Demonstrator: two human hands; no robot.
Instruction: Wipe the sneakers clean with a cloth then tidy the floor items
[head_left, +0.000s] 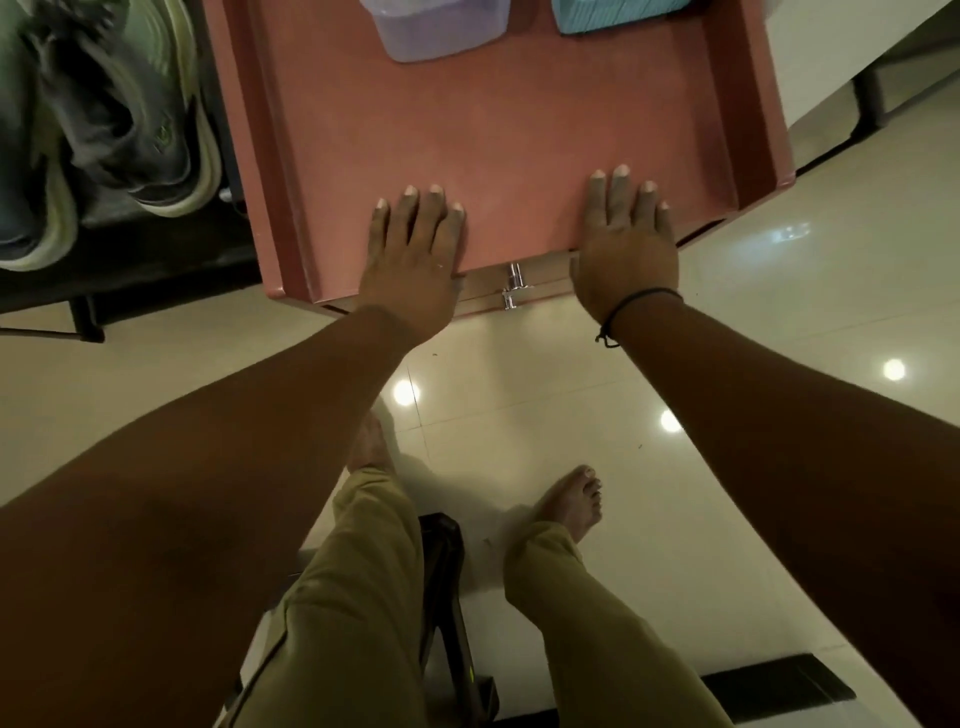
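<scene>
Both hands flat, fingers straight: left hand (413, 249) and right hand (626, 239) press the drawer (519, 135) front edge, likely to shut it; sneakers (104, 130) upper left.

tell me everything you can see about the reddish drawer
The reddish drawer looks like smooth painted wood, a shallow tray with raised side walls, pulled open over the tiled floor. A small metal knob sits at the middle of its front edge. Inside, at the far end, stand a translucent purple container and a blue one. The left hand and right hand rest flat over the front edge, either side of the knob.
</scene>
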